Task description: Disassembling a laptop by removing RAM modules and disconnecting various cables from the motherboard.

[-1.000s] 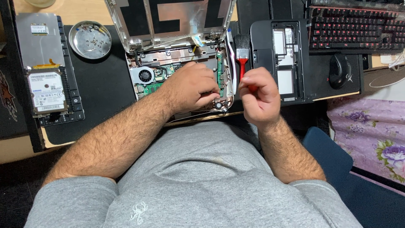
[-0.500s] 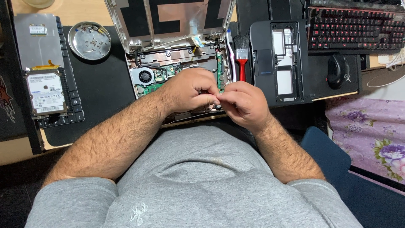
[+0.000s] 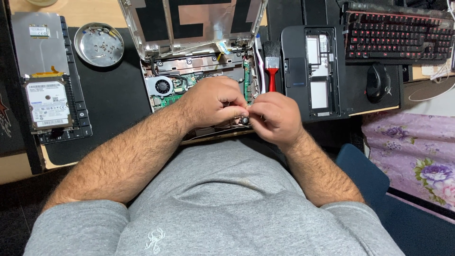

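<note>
An opened laptop [image 3: 199,76] lies on a black mat with its green circuit board and round fan [image 3: 162,86] exposed. Both my hands meet over its front right part. My left hand [image 3: 213,102] has its fingers curled, pinching a small dark part [image 3: 245,120] together with my right hand [image 3: 275,116]. The two sets of fingertips touch at that part. What lies under the hands is hidden.
A red-handled brush [image 3: 271,66] lies right of the laptop beside a black laptop cover [image 3: 310,71]. A round metal dish with screws [image 3: 99,44] and a hard drive [image 3: 47,104] lie left. A keyboard [image 3: 395,35] and mouse [image 3: 377,81] are far right.
My right hand has moved left from beside the brush to meet my left hand over the laptop's front edge. The left hand has barely shifted.
</note>
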